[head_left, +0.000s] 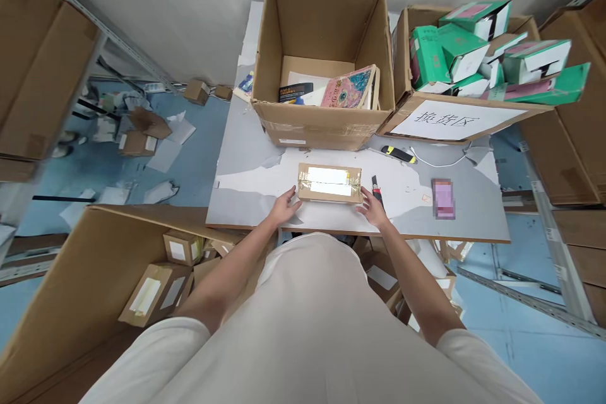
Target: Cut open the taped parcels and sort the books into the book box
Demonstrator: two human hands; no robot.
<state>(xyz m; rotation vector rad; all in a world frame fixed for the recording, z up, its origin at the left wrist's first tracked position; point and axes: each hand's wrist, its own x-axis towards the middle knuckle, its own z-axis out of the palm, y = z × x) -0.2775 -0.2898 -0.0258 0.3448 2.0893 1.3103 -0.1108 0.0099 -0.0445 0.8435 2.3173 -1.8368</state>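
Observation:
A small taped cardboard box (pixel 330 192) with a white label lies near the front of the table, between my two hands. My left hand (pixel 283 207) is at its left end, fingers apart, the fingertips by the corner; whether they touch it I cannot tell. At the right end is my right hand (pixel 372 208), its fingers spread and the tips against or very close to the box. Just beyond the right hand lies a red and black utility knife (pixel 376 188), partly hidden by that hand. Neither hand wraps around anything.
A large open carton (pixel 326 126) holding books stands at the back of the table (pixel 250 202). Right of it, another carton (pixel 402 72) overflows with green boxes. A yellow-black cutter (pixel 398 154), a white cable (pixel 438 165) and a pink pixelated item (pixel 444 199) lie on the tabletop.

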